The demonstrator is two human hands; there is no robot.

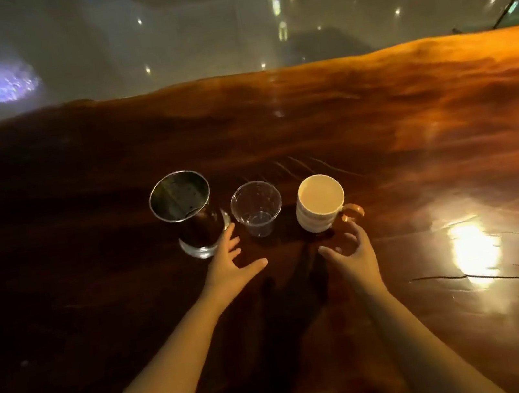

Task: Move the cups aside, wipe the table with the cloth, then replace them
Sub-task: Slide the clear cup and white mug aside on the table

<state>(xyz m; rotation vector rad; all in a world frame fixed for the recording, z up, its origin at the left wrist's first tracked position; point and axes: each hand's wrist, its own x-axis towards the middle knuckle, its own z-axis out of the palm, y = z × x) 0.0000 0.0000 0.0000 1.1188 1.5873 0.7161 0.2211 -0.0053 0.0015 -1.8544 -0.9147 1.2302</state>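
Note:
Three cups stand in a row on a glossy dark wooden table point(413, 144). At the left is a tall clear glass point(188, 214), in the middle a small clear plastic cup point(256, 208), at the right a white ribbed mug point(318, 204) whose handle points right. My left hand point(229, 262) is open, its fingertips beside the base of the tall glass, touching or nearly so. My right hand point(350, 251) is open with curled fingers just below the mug's handle, holding nothing. No cloth is in view.
The table's far edge runs across the upper third, with a dim glass wall and light reflections behind it. A bright lamp reflection point(474, 250) and thin cracks in the wood lie to the right of my hands.

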